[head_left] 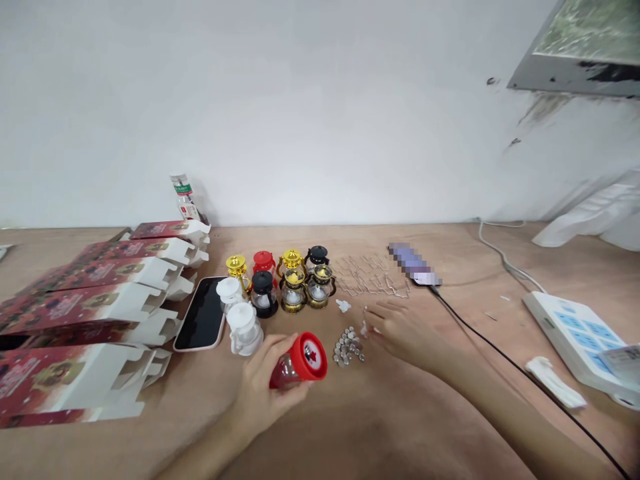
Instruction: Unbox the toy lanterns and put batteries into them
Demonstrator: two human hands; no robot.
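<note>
My left hand is closed around a small red lantern with a clear body. It is tipped so that its round base, with a printed picture, faces me. My right hand rests low over the table with its fingers stretched out to the left. Small whitish pieces lie by its fingertips; contact is unclear. Between the hands sits a cluster of silver button cells. Behind them stand several little lanterns: white, black, bronze, gold and red.
Red printed boxes with open white flaps fill the left side. A dark-screened phone lies beside them. Thin wire pieces are spread behind my right hand. Another phone trails a black cable. A white power strip sits at right.
</note>
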